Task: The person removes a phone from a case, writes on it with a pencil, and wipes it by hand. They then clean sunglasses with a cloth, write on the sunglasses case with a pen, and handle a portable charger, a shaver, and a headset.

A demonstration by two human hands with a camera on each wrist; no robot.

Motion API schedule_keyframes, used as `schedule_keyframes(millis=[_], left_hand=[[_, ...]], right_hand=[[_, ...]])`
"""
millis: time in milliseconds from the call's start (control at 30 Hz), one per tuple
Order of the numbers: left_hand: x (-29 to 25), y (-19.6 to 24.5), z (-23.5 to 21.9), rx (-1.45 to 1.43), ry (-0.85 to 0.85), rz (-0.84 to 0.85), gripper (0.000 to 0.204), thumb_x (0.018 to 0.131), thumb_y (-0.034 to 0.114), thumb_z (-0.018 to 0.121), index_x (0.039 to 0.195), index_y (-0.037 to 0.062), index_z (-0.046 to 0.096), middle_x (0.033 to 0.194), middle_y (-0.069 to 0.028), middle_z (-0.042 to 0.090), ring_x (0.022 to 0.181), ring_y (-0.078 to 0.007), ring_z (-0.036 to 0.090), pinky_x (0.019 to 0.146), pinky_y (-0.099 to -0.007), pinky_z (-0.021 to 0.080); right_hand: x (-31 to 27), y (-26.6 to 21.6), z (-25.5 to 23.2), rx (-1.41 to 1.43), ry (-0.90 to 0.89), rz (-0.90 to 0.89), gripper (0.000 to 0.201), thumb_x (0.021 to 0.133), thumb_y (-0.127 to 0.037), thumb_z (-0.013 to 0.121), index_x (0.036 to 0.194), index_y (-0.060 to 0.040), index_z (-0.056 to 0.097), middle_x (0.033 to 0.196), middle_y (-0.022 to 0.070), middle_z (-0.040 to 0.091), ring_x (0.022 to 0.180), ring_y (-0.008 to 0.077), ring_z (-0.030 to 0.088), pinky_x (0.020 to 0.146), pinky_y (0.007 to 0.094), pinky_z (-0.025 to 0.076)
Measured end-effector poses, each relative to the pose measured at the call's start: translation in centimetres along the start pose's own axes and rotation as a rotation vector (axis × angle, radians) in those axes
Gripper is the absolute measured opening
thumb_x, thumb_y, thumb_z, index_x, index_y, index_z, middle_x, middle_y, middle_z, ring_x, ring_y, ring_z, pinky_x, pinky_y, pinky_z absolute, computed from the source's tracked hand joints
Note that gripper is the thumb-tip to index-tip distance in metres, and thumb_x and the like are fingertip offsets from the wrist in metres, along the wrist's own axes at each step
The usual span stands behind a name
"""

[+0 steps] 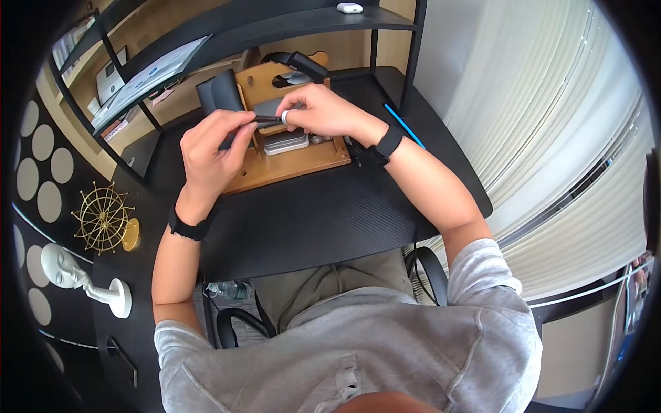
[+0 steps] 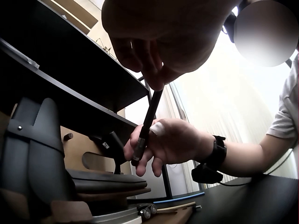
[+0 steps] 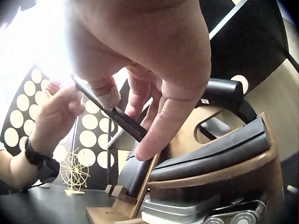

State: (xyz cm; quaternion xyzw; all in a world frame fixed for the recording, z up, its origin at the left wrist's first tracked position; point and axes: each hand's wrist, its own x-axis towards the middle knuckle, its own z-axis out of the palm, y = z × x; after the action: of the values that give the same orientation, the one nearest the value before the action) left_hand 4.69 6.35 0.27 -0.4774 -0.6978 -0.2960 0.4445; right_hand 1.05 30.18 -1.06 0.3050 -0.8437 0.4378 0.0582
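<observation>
A slim black pen (image 1: 267, 119) with a silver band spans the space between both hands, above a wooden desk organizer (image 1: 296, 169). My left hand (image 1: 210, 148) pinches one end between thumb and fingertips. At the other end, my right hand (image 1: 323, 113) holds the pen between its thumb and fingers; white tape (image 2: 157, 128) wraps that thumb. In the left wrist view the banded end of the pen (image 2: 153, 109) lies against the right hand's fingers. Behind the hands, the organizer bears a dark case (image 1: 219, 93) and a flat silvery case (image 1: 286, 144).
On the desk's right lies a blue stick (image 1: 404, 125). A gold wheel ornament (image 1: 103, 215) and a white sculpture (image 1: 62, 267) stand at the left. Above the desk's back runs a black shelf (image 1: 289, 26) with a white earbud case (image 1: 350, 8). White blinds (image 1: 537, 103) hang at the right.
</observation>
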Motion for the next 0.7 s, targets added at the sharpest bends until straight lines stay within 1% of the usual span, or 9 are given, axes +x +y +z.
schedule_keyframes(millis=[133,233,333,467,500,533,600,667,700], left_hand=[[0.0,0.1,0.0,-0.003,-0.01,0.0,0.014,0.082,-0.006,0.077,0.095,-0.0009,0.074,0.083,-0.0113,0.073,0.069,-0.022,0.071,0.061,-0.0286,0.056],[-0.1,-0.2,0.2,-0.005,-0.012,0.001,0.014,0.082,-0.005,0.077,0.095,-0.0005,0.074,0.082,-0.011,0.072,0.069,-0.022,0.071,0.061,-0.0283,0.056],[-0.2,-0.2,0.2,-0.011,-0.017,-0.003,0.014,0.082,-0.004,0.078,0.095,0.0002,0.074,0.081,-0.0109,0.072,0.069,-0.0222,0.071,0.06,-0.0287,0.055],[-0.1,-0.3,0.3,-0.018,-0.011,0.01,0.015,0.082,-0.003,0.078,0.096,0.0011,0.074,0.079,-0.0107,0.07,0.067,-0.0226,0.069,0.059,-0.0295,0.053],[-0.2,-0.5,0.3,-0.012,-0.014,0.017,0.015,0.082,-0.003,0.078,0.096,0.0012,0.074,0.079,-0.0104,0.07,0.067,-0.0225,0.069,0.059,-0.0293,0.053],[-0.2,-0.7,0.3,-0.007,-0.017,0.021,0.015,0.083,-0.002,0.078,0.097,0.0014,0.074,0.078,-0.0102,0.07,0.066,-0.0223,0.069,0.059,-0.0291,0.053],[-0.3,-1.0,0.2,-0.017,-0.002,0.003,0.014,0.084,0.0,0.078,0.097,0.0015,0.074,0.077,-0.009,0.07,0.065,-0.0192,0.068,0.058,-0.0276,0.053],[-0.2,-1.3,-0.1,-0.046,0.037,-0.036,0.015,0.084,0.001,0.079,0.098,0.0012,0.074,0.077,-0.0088,0.07,0.064,-0.0175,0.067,0.058,-0.0269,0.053],[-0.3,-1.7,-0.3,-0.048,0.029,-0.066,0.015,0.085,0.001,0.079,0.099,0.0008,0.074,0.079,-0.0086,0.072,0.065,-0.0152,0.068,0.059,-0.0253,0.053]], right_hand=[[0.2,0.4,0.4,-0.017,-0.021,0.025,0.029,0.094,-0.02,0.06,0.111,-0.0008,0.072,0.087,0.0084,0.075,0.066,0.0104,0.067,0.056,0.0271,0.053],[0.1,0.2,0.6,-0.054,-0.067,0.058,0.027,0.095,-0.019,0.06,0.11,-0.0006,0.071,0.087,0.0086,0.075,0.068,0.0106,0.068,0.06,0.0271,0.055],[0.2,0.8,0.9,0.017,-0.069,0.038,0.025,0.095,-0.017,0.06,0.111,-0.0005,0.07,0.087,0.0085,0.075,0.069,0.011,0.069,0.062,0.0274,0.056],[0.0,0.4,0.7,-0.003,-0.054,0.068,0.024,0.097,-0.017,0.06,0.112,-0.0009,0.069,0.085,0.0077,0.074,0.07,0.0112,0.07,0.06,0.0275,0.056],[0.2,0.6,0.9,0.007,-0.057,0.046,0.023,0.098,-0.019,0.06,0.11,-0.0012,0.069,0.085,0.0074,0.074,0.071,0.0116,0.071,0.06,0.0279,0.056],[0.2,0.7,0.9,0.005,-0.053,0.057,0.019,0.098,-0.015,0.059,0.108,-0.0014,0.068,0.084,0.0072,0.073,0.074,0.0124,0.072,0.061,0.028,0.057],[0.2,1.0,1.1,-0.002,-0.015,0.05,0.015,0.097,-0.006,0.056,0.106,0.0003,0.068,0.085,0.0081,0.073,0.076,0.0135,0.074,0.062,0.0277,0.058],[0.6,2.2,1.2,0.062,0.059,0.005,0.016,0.096,0.001,0.053,0.102,0.0026,0.067,0.087,0.0088,0.072,0.08,0.0153,0.075,0.065,0.0269,0.059],[0.4,1.7,1.0,0.116,0.04,0.042,0.018,0.096,0.004,0.05,0.101,0.004,0.067,0.087,0.0092,0.071,0.084,0.0172,0.076,0.067,0.0268,0.059]])
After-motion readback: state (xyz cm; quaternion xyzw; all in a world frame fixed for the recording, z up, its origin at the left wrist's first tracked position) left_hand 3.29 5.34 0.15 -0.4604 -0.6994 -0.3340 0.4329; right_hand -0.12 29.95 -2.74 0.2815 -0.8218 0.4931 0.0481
